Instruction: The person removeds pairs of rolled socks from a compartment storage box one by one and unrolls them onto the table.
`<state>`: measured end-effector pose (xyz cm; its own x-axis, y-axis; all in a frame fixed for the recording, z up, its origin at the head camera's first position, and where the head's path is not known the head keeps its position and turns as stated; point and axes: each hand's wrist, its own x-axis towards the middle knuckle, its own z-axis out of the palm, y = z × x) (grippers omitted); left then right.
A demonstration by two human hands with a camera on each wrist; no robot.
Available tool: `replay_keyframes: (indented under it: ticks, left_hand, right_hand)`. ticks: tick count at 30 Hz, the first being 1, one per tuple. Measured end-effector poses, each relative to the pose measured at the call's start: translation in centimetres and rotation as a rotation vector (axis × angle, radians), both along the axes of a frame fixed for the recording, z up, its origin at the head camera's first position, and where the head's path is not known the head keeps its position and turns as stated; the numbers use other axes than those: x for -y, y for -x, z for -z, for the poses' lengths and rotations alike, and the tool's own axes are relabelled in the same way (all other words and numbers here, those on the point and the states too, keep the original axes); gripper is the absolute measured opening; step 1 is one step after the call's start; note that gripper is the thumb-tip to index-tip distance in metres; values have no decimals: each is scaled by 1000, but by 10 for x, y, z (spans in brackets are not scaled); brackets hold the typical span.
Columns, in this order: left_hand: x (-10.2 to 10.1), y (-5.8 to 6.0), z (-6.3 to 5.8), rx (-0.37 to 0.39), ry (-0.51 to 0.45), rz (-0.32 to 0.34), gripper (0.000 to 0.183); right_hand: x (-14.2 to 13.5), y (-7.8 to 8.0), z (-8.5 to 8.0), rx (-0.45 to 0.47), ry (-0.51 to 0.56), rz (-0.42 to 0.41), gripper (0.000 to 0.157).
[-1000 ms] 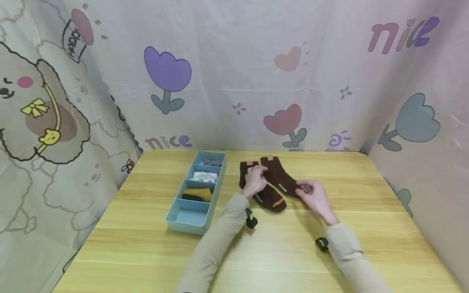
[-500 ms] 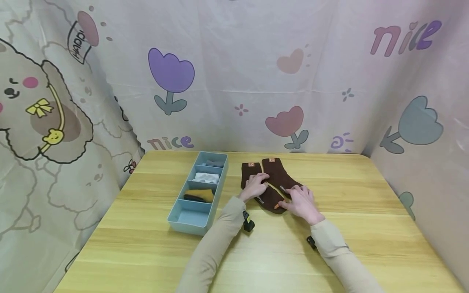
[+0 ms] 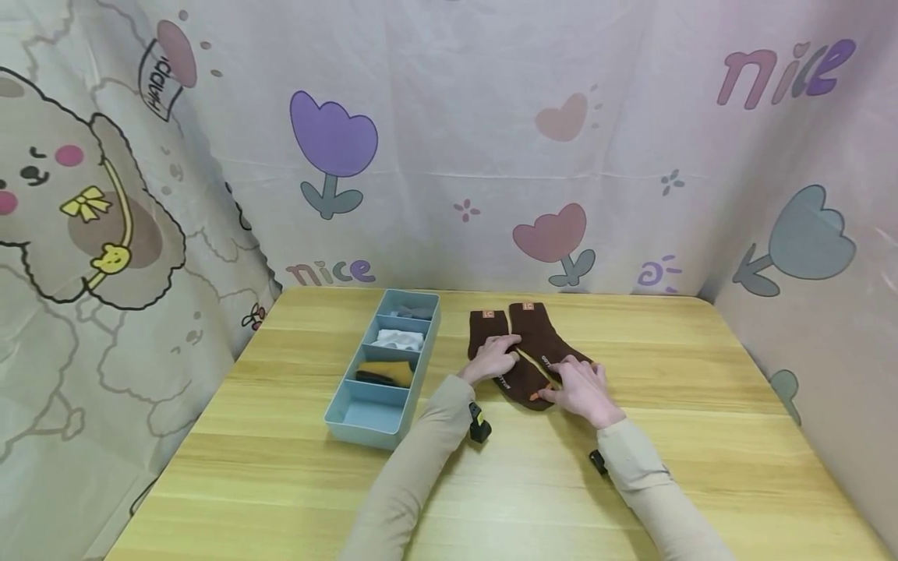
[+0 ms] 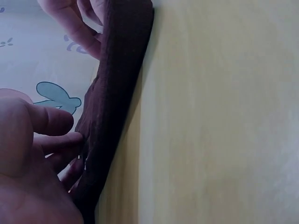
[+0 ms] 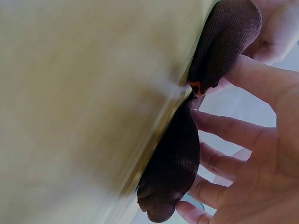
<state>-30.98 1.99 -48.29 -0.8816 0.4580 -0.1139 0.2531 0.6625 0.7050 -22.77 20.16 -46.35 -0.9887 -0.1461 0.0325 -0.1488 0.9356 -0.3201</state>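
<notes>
Two brown ankle socks lie flat, side by side, on the wooden table in the head view. The left sock (image 3: 487, 323) has an orange toe stripe, and my left hand (image 3: 491, 360) rests its fingertips on its middle. My right hand (image 3: 582, 392) lies over the toe ends with spread fingers. In the right wrist view its thumb (image 5: 254, 74) touches one sock's toe (image 5: 226, 39), while the other fingers press along the second sock (image 5: 173, 163). Part of the right sock (image 3: 536, 331) is hidden under that hand. Both cuffs bear small orange labels.
Left of the socks stands a long blue-grey box (image 3: 361, 436) with several compartments. Grey socks (image 3: 414, 312), white socks (image 3: 400, 340) and a mustard and black bundle (image 3: 393, 373) lie in the rear ones. A printed curtain (image 3: 435, 156) hangs behind the table (image 3: 533, 499).
My right hand let go of the right sock's toe and moved left, spreading its fingers over both toe ends. The left hand stays on the left sock. The head view has shifted slightly.
</notes>
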Motion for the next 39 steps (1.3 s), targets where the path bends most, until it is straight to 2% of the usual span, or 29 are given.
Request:
replay_keyframes:
  ticks: [9,18,22,28,32,39]
  left_hand:
    - [-17,2,2,-50,62,8,51]
    - [-35,4,4,-112,48,63,53]
    - [-37,1,2,-131,46,59,52]
    - [-41,-15,-2,-216,137,38,52]
    - [-45,-20,0,-189,190,58,53]
    - [-50,-22,0,-100,170,82,56]
  right_hand:
    - [-9,-1,1,-35,-23,13,54]
    - [-27,-1,3,-75,-2,9,31]
    - [-33,-1,4,-69,28,12,27]
    - [-39,-2,4,-37,43,31,36]
    - [-40,-3,2,-25,52,34,39]
    - [-44,-4,4,-49,61,26,31]
